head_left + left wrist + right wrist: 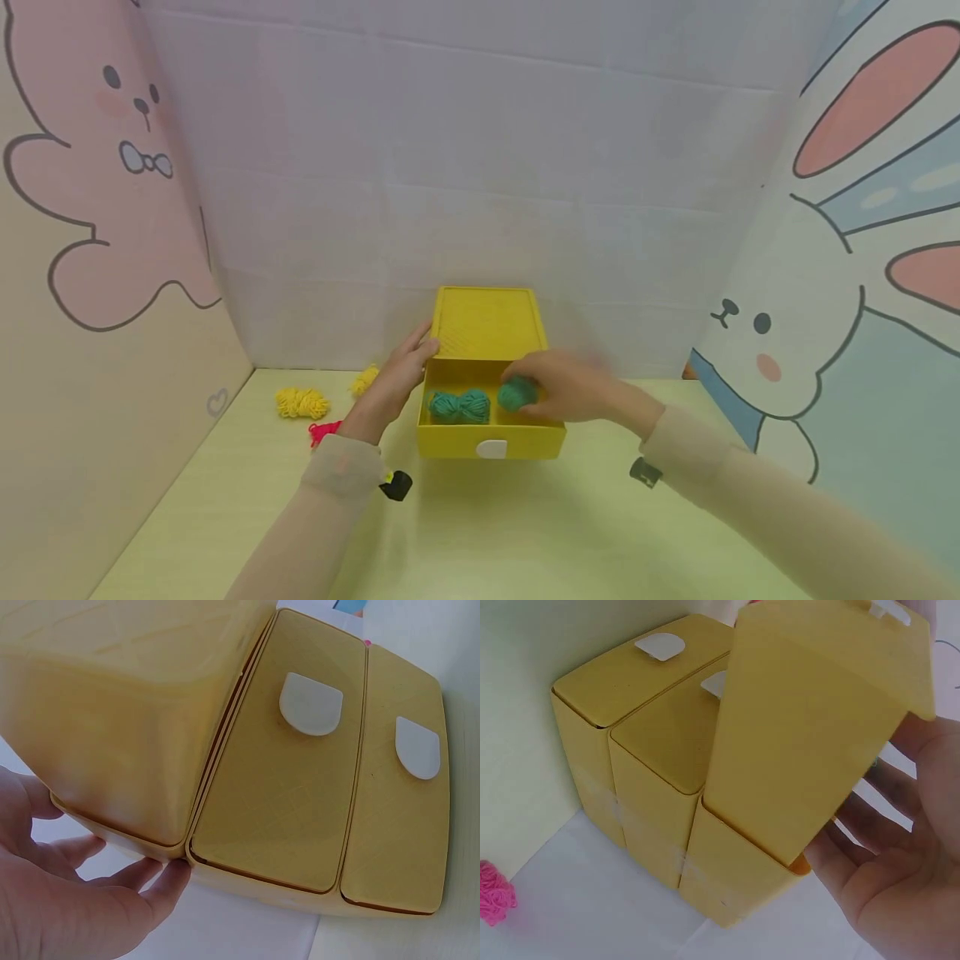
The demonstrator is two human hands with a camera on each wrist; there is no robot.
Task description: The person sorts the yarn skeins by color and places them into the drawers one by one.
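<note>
A yellow drawer unit [491, 325] stands against the back wall with its top drawer [491, 443] pulled out. Inside the drawer, on the left, lies a teal yarn skein [460, 406] pinched in at its middle. My right hand [573, 387] reaches over the drawer's right side, thumb and fingers around a second teal yarn skein [517, 393]. In the right wrist view the drawer wall hides most of that skein. My left hand [393, 379] rests along the unit's left side, its fingers [142, 874] touching the casing near the open drawer.
Two yellow yarn skeins [302, 403] and a red-pink one [324, 432], partly behind my left wrist, lie left of the unit. Two lower drawers with white tabs [311, 705] are closed. Side walls [795, 350] with cartoon animals flank the pale table [480, 533].
</note>
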